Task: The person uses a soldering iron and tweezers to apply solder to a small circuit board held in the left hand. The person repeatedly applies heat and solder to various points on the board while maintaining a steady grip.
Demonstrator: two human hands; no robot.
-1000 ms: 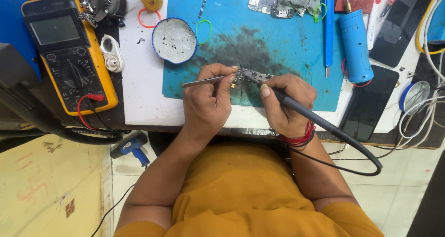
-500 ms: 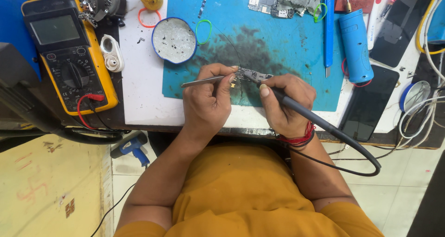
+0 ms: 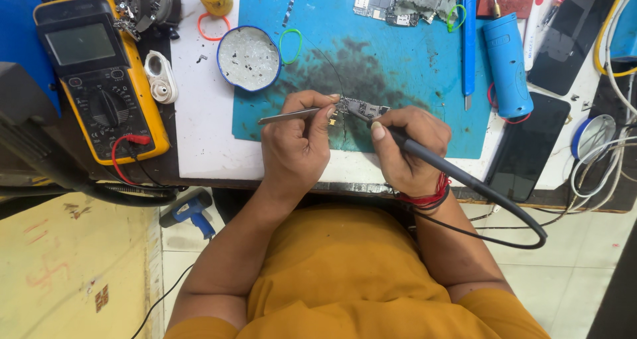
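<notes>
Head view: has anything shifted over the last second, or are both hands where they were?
Nothing visibly changed. The left hand still grips the tweezers, the right hand still holds the soldering iron with its tip at the small board on the blue mat. The multimeter and the round dish lie as before.
</notes>
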